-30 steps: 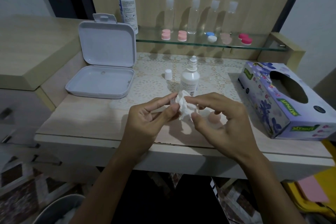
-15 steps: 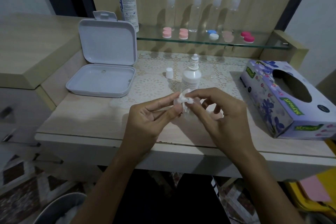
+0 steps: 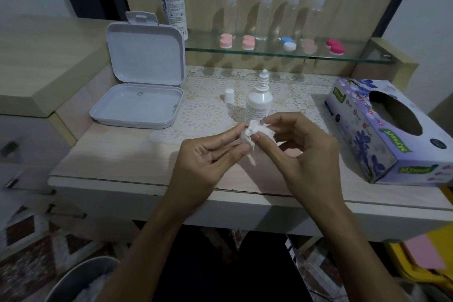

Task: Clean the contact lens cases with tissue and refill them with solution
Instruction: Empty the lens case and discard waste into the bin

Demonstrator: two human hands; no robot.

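A crumpled white tissue [image 3: 250, 133] is held above the desk between both hands. My left hand [image 3: 208, 154] pinches it from the left with thumb and forefinger; my right hand [image 3: 301, 147] pinches it from the right. Whatever is wrapped inside the tissue is hidden. Just behind them stands an uncapped small solution bottle [image 3: 259, 102], with its white cap [image 3: 229, 95] to the left on the lace mat. Several lens cases sit on the glass shelf: pink [image 3: 226, 41], pink [image 3: 248, 42], blue and white [image 3: 288, 43], pale pink [image 3: 309, 46], magenta [image 3: 335, 46].
An open white hinged box [image 3: 137, 108] lies at the left. A purple tissue box [image 3: 392, 127] sits at the right. A tall solution bottle [image 3: 173, 2] and several clear bottles [image 3: 263, 14] stand at the back of the shelf. A bin [image 3: 81, 282] is below left.
Both hands keep working the tissue between their fingertips; it has been turned and bunched tighter, then shows a little more again. The hands sit slightly higher over the desk.
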